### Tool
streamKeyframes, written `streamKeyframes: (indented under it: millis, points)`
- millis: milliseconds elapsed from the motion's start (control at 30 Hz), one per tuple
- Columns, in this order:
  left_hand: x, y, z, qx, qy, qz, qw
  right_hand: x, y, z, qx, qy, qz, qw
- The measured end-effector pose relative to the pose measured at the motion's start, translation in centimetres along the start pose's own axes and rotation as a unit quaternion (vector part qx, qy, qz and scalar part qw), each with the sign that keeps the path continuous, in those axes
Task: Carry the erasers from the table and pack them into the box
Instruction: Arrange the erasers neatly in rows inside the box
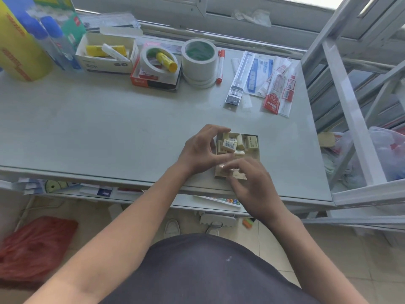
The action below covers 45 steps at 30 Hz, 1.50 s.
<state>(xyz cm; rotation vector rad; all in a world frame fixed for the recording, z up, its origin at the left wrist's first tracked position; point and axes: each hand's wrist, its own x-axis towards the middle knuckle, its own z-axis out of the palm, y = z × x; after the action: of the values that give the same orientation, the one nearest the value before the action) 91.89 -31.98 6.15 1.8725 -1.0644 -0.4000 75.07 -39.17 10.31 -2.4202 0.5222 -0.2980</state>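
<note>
A small open box point(256, 148) sits near the table's front edge, right of centre. Several cream erasers point(229, 146) in printed wrappers lie jumbled inside it. My left hand point(200, 151) curls round the box's left side, fingers arched over its far left corner. My right hand point(252, 185) hovers over the box's near end, its fingertips pinching a small eraser point(223, 166); that part is blurred. The near part of the box is hidden under my right hand.
The grey table point(109, 128) carries tape rolls point(198, 60), a red marker point(220, 66), boxes of glue sticks point(107, 52) and packaged stationery point(263, 80) along its far side. A metal rack point(355, 106) stands at the right. A red bag point(37, 246) lies on the floor.
</note>
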Motion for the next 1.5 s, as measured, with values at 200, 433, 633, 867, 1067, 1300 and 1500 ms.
streamKeyframes:
  millis: [200, 433, 633, 867, 1067, 1300, 1500]
  points:
    - [0.0, 0.0, 0.0, 0.003, 0.001, 0.001, 1.000, 0.9, 0.2, -1.7, 0.093, 0.001, 0.046, 0.995]
    - [0.0, -0.1, 0.0, 0.003, -0.002, -0.003, 1.000, 1.0, 0.4, -1.6, 0.071, -0.056, 0.020, 0.996]
    - [0.0, 0.0, 0.0, 0.006, -0.004, -0.003, 1.000, 0.9, 1.4, -2.2, 0.067, -0.030, 0.050, 0.996]
    - [0.0, 0.0, 0.0, 0.003, -0.002, -0.009, 1.000, 1.0, 0.2, -0.9, 0.088, -0.009, 0.045, 0.995]
    - [0.0, 0.2, -0.1, 0.008, -0.005, -0.010, 1.000, 1.0, 0.9, -1.9, 0.100, 0.031, 0.074, 0.992]
    - [0.0, 0.5, -0.4, 0.034, -0.035, -0.004, 0.999, 3.5, 2.5, -0.9, -0.087, -0.008, 0.053, 0.995]
    - [-0.1, 0.7, -0.5, 0.040, -0.039, -0.007, 0.998, 4.4, 2.5, -0.7, -0.105, -0.027, 0.079, 0.991]
